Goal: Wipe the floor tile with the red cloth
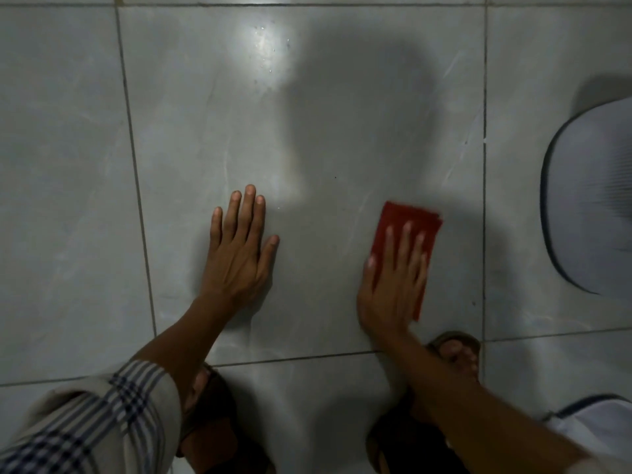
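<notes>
A large grey floor tile (307, 138) fills the middle of the view, bounded by dark grout lines. A folded red cloth (408, 224) lies flat on its right part. My right hand (393, 285) presses palm-down on the cloth, fingers spread, covering its near half. My left hand (239, 248) rests flat on the bare tile to the left, fingers apart, holding nothing. A few water drops glint in a bright reflection (266, 53) at the far end of the tile.
A pale round ribbed object (591, 200) sits on the floor at the right edge. My feet in sandals (458, 350) stand at the tile's near edge. A checked cloth (102, 419) covers my left knee. Something white (595, 422) lies at the lower right.
</notes>
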Available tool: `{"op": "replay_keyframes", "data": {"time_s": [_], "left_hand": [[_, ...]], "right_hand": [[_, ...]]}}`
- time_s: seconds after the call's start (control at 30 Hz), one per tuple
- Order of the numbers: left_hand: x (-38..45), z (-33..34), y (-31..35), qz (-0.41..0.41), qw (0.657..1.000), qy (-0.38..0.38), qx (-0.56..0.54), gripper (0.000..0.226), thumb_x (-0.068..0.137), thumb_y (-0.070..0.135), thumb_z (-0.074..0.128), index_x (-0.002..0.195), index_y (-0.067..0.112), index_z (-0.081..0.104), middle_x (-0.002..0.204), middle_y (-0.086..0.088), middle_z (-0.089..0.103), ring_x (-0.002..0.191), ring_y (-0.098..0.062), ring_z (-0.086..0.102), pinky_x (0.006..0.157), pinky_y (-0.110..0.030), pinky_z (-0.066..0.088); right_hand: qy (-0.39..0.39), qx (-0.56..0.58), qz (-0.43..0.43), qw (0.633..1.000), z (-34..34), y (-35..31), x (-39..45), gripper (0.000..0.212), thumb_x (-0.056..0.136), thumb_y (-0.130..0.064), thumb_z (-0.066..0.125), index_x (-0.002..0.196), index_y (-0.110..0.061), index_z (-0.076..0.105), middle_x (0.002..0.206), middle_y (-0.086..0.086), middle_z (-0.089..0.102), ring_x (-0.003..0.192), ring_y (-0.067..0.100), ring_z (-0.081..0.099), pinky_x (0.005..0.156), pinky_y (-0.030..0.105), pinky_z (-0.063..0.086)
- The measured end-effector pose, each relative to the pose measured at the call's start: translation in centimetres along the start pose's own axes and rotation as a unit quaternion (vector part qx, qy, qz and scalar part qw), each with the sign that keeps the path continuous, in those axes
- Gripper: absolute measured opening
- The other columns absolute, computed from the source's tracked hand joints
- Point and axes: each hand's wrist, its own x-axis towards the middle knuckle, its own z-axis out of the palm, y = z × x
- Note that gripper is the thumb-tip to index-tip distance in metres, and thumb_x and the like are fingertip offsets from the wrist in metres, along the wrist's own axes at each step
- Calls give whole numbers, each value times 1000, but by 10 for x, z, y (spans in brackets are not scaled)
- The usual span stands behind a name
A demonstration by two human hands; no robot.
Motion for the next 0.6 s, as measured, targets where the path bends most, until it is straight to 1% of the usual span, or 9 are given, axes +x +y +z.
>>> {"op": "replay_keyframes", "data": {"time_s": [0.07,0.13,0.23,0.3,0.37,0.4,0.43,0.5,0.6], "left_hand": [[3,0,1,2,1000,9,2,73,116,45,30,176,8,9,186,-13,3,173,-31,2,139,-56,3],[13,-2,-1,1,1000,25,-5,73,115,43,31,176,7,12,186,-13,6,173,-30,4,139,-55,3],[28,-6,-5,-9,999,40,-26,68,116,37,30,175,7,16,185,-14,11,173,-30,8,139,-55,5],[33,-9,-4,-17,998,42,-43,66,116,32,30,175,7,16,185,-14,11,173,-30,8,139,-55,6],[34,-12,-4,-17,998,34,-53,65,116,30,29,175,6,16,185,-15,11,172,-31,8,139,-55,5],[34,-13,-4,-15,998,28,-55,65,116,30,28,175,6,15,185,-15,10,172,-31,8,139,-55,5],[34,-15,-4,-15,998,22,-55,65,116,31,27,175,6,14,185,-15,9,173,-31,7,139,-55,5],[34,-17,-4,-21,998,8,-52,67,116,32,26,176,7,11,186,-13,6,173,-30,4,139,-55,4],[32,-19,-5,-19,999,-7,-50,68,116,34,25,176,8,7,186,-12,1,173,-28,0,139,-54,2]], "right_hand": [[34,1,27,999,0,-18,62,63,117,-36,36,176,-17,26,186,11,18,173,32,15,137,56,21],[47,-12,-10,999,0,-46,103,64,115,-35,36,176,-18,26,186,13,18,173,33,16,137,54,22],[41,-12,-78,996,5,-93,109,65,114,-34,35,176,-19,25,186,12,18,173,31,16,138,50,20],[-9,-3,-167,986,11,-107,80,63,117,-33,31,177,-18,20,187,11,14,174,31,10,139,50,16],[-82,10,-257,963,16,-96,35,63,118,-33,33,178,-18,17,188,11,9,174,30,3,139,52,14],[-107,19,-273,956,15,-81,9,64,118,-33,36,178,-19,18,188,10,8,174,29,2,139,52,15],[-120,24,-264,957,13,-64,-15,64,118,-33,39,178,-20,19,188,9,8,174,29,3,139,53,16],[-116,13,-193,974,8,-28,-51,65,116,-35,42,177,-23,22,188,7,8,174,30,4,137,56,19],[-89,-22,-100,991,-6,9,-45,67,114,-39,43,176,-27,23,187,9,10,174,36,5,134,65,20]]}}
